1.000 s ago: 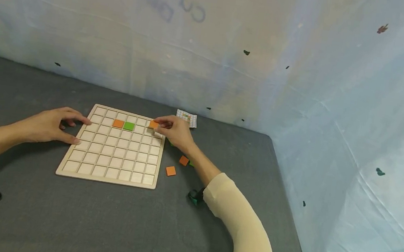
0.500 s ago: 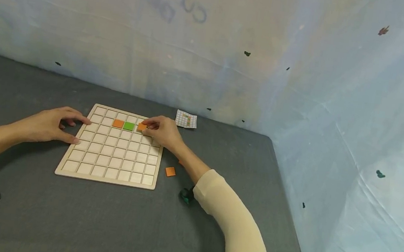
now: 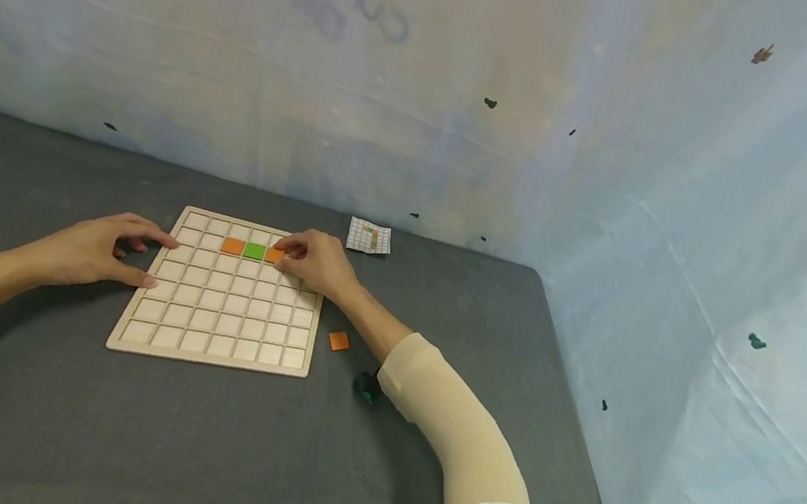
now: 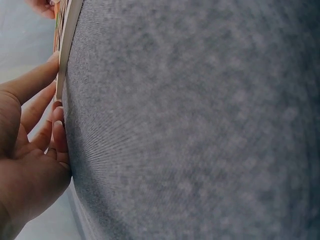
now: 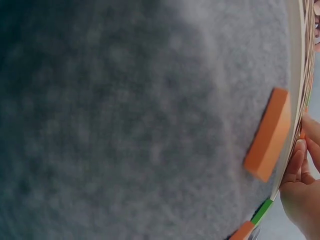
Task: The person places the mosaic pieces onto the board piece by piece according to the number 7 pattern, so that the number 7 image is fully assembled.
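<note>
A pale wooden grid board (image 3: 213,321) lies on the dark cloth. My right hand (image 3: 324,263) pinches an orange tile (image 3: 272,255) between thumb and index finger, at a square in the second row from the back. Directly left of it sits a green tile (image 3: 254,250), and beyond that another orange tile (image 3: 233,246). At the board's left edge, my left hand (image 3: 97,250) rests with thumb and index finger spread apart, their tips touching the rim. The left wrist view shows this left hand (image 4: 30,145) beside the board's edge (image 4: 67,47).
A loose orange tile (image 3: 338,341) lies right of the board. In the right wrist view, a green tile (image 5: 261,212) and another orange tile (image 5: 242,231) lie farther along. A small printed grid card (image 3: 369,236) lies behind, near the hanging sheet (image 3: 424,145).
My right hand has carried the orange tile leftward from near the board's right edge and lowered it beside the green tile. The left hand has stayed at the rim.
</note>
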The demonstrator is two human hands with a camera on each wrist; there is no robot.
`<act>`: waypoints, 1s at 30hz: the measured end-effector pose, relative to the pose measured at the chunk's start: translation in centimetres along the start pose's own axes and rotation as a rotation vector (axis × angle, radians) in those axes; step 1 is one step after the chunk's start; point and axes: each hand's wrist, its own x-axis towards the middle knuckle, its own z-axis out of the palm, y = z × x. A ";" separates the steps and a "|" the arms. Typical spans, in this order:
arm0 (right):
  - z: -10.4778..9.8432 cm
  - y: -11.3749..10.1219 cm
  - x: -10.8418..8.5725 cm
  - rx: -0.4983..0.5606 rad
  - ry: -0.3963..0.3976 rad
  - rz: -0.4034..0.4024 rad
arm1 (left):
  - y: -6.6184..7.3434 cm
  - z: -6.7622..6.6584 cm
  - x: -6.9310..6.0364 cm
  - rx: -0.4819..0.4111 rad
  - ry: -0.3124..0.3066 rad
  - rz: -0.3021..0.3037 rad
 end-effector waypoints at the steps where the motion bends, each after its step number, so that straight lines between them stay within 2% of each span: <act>1: 0.0 0.0 0.1 -0.001 -0.004 0.001 | 0.0 0.0 0.0 0.000 0.003 0.000; 9: 0.1 -0.3 0.2 0.026 -0.025 0.022 | -0.2 0.0 -0.4 0.003 0.021 0.022; 13: -0.2 0.0 -0.3 0.098 -0.014 0.023 | -0.2 0.1 -0.6 -0.003 0.034 0.041; 21: -1.2 1.4 -1.5 0.271 0.030 0.020 | -0.3 0.1 -0.6 -0.012 0.032 0.042; 26: -2.5 2.1 -2.5 0.342 0.052 0.025 | -0.2 -0.1 -0.7 -0.007 0.045 0.043; 30: -3.7 3.4 -4.2 0.362 0.079 0.023 | 0.1 0.4 -0.4 -0.010 0.042 0.057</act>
